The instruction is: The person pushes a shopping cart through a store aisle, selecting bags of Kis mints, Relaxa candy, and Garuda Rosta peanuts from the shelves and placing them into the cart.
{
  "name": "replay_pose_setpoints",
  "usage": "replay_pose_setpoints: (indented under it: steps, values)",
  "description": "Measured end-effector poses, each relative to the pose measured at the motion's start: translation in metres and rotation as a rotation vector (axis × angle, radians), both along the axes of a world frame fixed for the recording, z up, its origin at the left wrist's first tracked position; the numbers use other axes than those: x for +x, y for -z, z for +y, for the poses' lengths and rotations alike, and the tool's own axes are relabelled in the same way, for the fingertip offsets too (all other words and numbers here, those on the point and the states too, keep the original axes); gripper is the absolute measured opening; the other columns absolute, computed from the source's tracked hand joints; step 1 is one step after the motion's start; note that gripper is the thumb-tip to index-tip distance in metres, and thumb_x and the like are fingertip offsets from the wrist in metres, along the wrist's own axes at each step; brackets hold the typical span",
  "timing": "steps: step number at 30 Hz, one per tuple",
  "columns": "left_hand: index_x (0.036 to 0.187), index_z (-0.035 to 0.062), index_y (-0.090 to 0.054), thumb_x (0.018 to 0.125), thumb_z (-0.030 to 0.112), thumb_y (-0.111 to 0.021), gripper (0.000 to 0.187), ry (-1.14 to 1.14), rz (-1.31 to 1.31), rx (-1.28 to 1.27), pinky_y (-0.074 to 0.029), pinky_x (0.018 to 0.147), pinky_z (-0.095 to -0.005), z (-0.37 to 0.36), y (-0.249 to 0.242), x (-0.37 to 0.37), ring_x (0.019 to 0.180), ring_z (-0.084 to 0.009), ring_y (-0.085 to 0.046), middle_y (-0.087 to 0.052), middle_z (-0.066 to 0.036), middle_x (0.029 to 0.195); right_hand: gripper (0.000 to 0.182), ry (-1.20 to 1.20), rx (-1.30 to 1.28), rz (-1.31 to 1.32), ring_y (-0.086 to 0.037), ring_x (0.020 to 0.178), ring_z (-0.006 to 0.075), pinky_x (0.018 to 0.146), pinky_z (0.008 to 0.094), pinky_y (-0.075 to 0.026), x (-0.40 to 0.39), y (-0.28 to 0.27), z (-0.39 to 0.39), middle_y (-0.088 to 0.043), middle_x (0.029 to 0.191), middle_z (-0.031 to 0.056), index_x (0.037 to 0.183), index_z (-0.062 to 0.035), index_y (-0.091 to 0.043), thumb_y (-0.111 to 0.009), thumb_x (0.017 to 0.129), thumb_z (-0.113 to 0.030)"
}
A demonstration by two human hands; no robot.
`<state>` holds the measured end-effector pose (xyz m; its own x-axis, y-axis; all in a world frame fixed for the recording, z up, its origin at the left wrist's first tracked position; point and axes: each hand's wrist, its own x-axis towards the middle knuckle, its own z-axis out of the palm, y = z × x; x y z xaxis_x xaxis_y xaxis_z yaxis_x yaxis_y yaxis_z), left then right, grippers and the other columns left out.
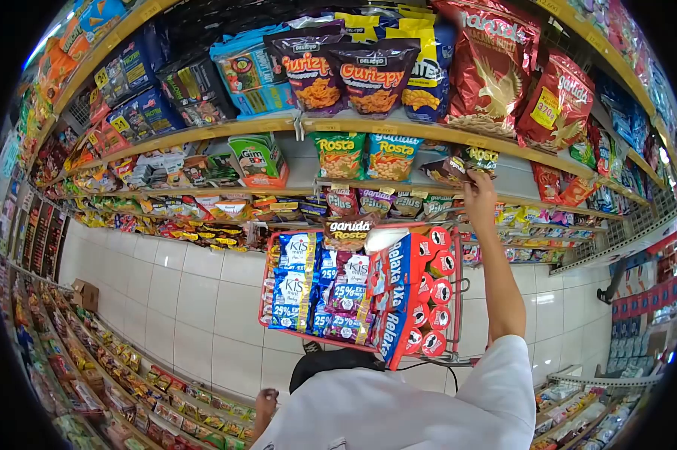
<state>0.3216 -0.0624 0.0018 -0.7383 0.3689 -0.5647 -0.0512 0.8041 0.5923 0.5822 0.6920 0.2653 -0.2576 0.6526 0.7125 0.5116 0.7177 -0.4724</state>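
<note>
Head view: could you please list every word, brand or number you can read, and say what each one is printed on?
"Gurizpy": two dark snack bags on the top shelf.
"Rosta": green and blue bags on the shelf below.
"garuda Rosta": a pack on top of the cart.
"KIS" and "25% EXTRA": candy bags in the cart.
"Relaxa": red-blue packs in the cart.
"370g": a sticker on a red bag.
"Gim": a green pack.
Shelf price tags are too small to read.
</note>
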Motion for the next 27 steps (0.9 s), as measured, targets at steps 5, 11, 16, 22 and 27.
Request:
replay_pose_setpoints:
  steps: [5,11,16,22,27]
  values:
    - [0.104,0.0018,-0.062,0.088,0.013,-0.066,0.020,0.008,0.103,0.324,-0.051,0.066,-0.0272,0.111,-0.069,-0.034,0.073,-0.0139,-0.063,-0.066,-0.007,0.090,0.023,-0.076,-0.039,-0.004,-0.066,0.086,0.0235,0.072,0.0284,-0.054,-0.008,-0.050,-0.071,-0.063,0.101,0.0137,0.106,0.0035,-0.064,-0.063,0.082,0.004]
    - [0.114,0.0003,-0.056,0.099,0.025,-0.053,0.029,0.139,-0.249,0.714,-0.054,0.071,-0.0297,0.270,-0.174,-0.050,0.090,-0.0210,-0.067,-0.065,-0.014,0.109,0.022,-0.396,-0.159,-0.107,-0.067,0.089,0.0275,0.075,0.0319,-0.054,-0.048,-0.104,-0.178,-0.066,0.098,0.0151,0.101,0.0019,-0.067,-0.065,0.079,0.004]
    - [0.131,0.0045,-0.047,0.099,0.049,-0.043,0.055,0.194,-1.294,0.749,-0.056,0.080,-0.0379,0.329,-0.199,-0.048,0.101,-0.0285,-0.066,-0.059,-0.018,0.125,0.019,-0.732,-0.446,-0.139,-0.066,0.092,0.0307,0.082,0.0365,-0.053,-0.085,-0.102,-0.266,-0.068,0.100,0.0162,0.099,0.0010,-0.069,-0.063,0.081,0.000]
    - [0.136,0.0049,-0.043,0.099,0.037,-0.048,0.049,0.005,-1.448,0.409,-0.056,0.087,-0.0413,0.296,-0.161,-0.045,0.105,-0.0275,-0.064,-0.059,-0.017,0.123,0.019,-0.999,-0.740,-0.148,-0.063,0.105,0.0284,0.088,0.0360,-0.051,-0.099,-0.065,-0.330,-0.063,0.119,0.0135,0.102,-0.0003,-0.069,-0.063,0.084,0.002]
    - [0.139,0.0071,-0.038,0.096,0.024,-0.053,0.049,0.078,-1.351,0.500,-0.056,0.087,-0.0389,0.281,-0.143,-0.060,0.105,-0.0248,-0.064,-0.056,-0.014,0.127,0.020,-0.900,-0.634,-0.112,-0.063,0.102,0.0269,0.086,0.0349,-0.050,-0.097,-0.054,-0.355,-0.050,0.136,0.0127,0.104,-0.0049,-0.069,-0.062,0.086,-0.001]
